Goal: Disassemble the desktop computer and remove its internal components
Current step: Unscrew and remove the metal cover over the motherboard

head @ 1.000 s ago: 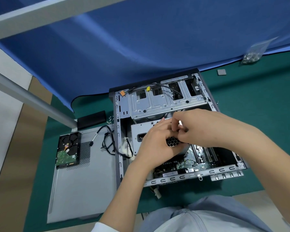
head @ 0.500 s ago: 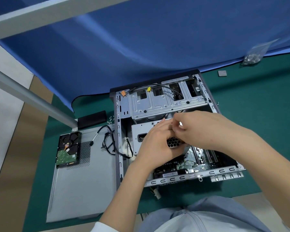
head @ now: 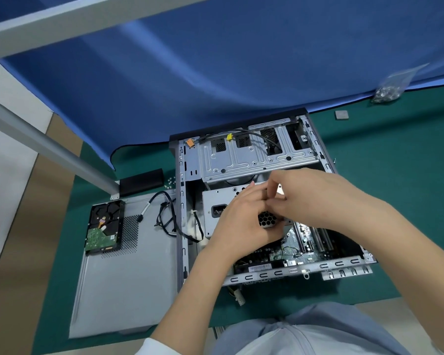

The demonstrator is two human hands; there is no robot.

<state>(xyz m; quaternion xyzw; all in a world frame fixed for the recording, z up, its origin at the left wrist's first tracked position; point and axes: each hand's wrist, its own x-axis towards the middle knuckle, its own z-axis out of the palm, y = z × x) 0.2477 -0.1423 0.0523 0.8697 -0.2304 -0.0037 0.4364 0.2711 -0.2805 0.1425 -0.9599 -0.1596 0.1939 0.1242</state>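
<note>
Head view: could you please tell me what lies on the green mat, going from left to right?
Hard drive → loose black cable → open computer case → small grey square → bag of screws.

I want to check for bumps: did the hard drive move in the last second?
No. The hard drive lies on the same far corner of the side panel, beside its vent holes, as before.

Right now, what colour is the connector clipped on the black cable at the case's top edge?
Yellow connector, seen best in the head view; an orange one sits to its left.
</note>
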